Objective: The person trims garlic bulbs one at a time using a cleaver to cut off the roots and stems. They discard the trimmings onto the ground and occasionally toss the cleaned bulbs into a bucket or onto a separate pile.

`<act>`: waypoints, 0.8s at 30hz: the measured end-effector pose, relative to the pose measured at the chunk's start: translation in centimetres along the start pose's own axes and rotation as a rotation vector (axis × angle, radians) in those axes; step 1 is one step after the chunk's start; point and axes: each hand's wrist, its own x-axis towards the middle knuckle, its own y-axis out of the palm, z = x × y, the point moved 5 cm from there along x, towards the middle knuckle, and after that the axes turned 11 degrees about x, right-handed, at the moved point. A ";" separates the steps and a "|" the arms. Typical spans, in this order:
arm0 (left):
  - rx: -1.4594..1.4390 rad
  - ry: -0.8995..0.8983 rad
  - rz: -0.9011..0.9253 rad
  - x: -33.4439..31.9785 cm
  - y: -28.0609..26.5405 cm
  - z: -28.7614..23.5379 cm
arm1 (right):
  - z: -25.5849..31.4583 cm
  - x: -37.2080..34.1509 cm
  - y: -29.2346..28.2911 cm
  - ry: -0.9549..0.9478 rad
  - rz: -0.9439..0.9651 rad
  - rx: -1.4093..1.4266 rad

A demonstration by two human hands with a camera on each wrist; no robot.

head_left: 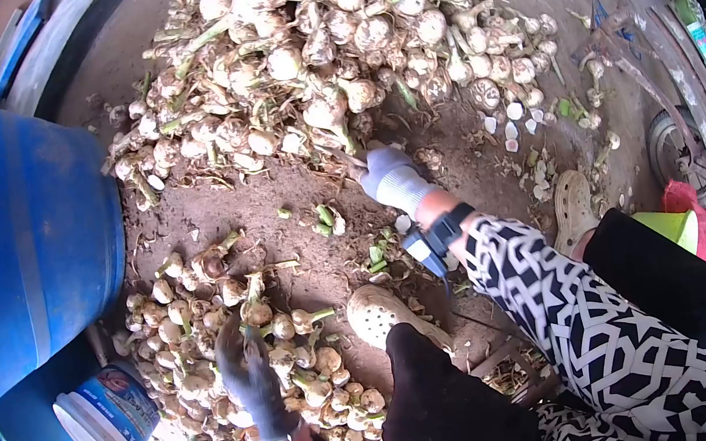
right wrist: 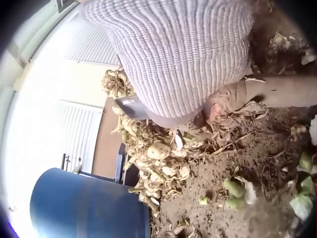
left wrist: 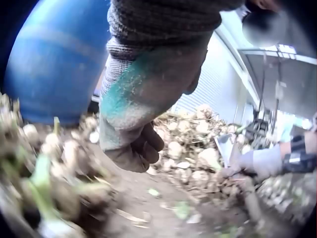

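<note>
Left glove: your left grip is released, its grey, green-stained fingers loosely curled above the lower pile of round, papery bulbs.
Right glove: your ribbed-knit right grip grasps a flat metal blade beside the upper pile.
Ground: crumbly brown soil.

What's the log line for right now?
left hand: over smaller bulb pile | right hand: grips metal tool by bigger pile
</note>
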 end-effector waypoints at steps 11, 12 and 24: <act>-0.212 0.359 0.491 1.2 19.3 -4.3 | -1.7 -18.3 -6.8 -0.603 0.075 0.204; -0.618 0.103 0.678 0.6 18.8 -5.3 | -0.3 -18.6 -8.9 -0.612 -0.024 0.026; -0.227 0.257 0.523 -2.9 17.1 -6.8 | 3.2 -18.5 -8.4 -0.563 0.050 -0.517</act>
